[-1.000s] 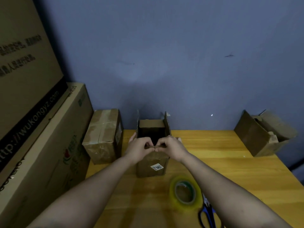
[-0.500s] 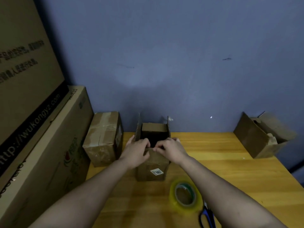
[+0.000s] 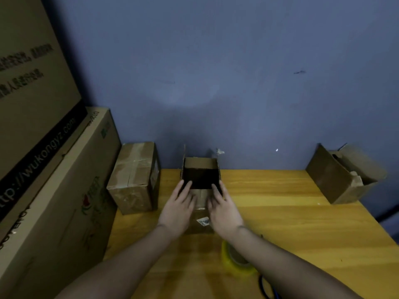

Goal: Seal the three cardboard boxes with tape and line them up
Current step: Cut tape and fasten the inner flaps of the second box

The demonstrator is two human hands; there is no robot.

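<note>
Against the left edge, big printed cartons (image 3: 43,169) are stacked, beside a wooden table (image 3: 291,223) that meets a blue-grey wall (image 3: 216,72). On the table's far left corner, touching the cartons, sits a taped box (image 3: 135,178), flaps down w/ tape across top. At far right, well apart, an untaped box (image 3: 343,175) lies tipped, flaps loose. Centre, near the wall: open box (image 3: 201,186), side flaps upright, dark inside, white label on its near face. Left hand (image 3: 178,210) & right hand (image 3: 224,210) both lie flat on the near flap, fingers straight and spread, pressing it, tips at the opening's edge; the 2 hands are just apart. Closer to the person, a yellowish tape roll (image 3: 234,263) lies flat on the table, partly hidden by the right forearm. Scissors (image 3: 266,288) w/ dark handles are just beside the roll at the bottom edge, mostly cut off.
</note>
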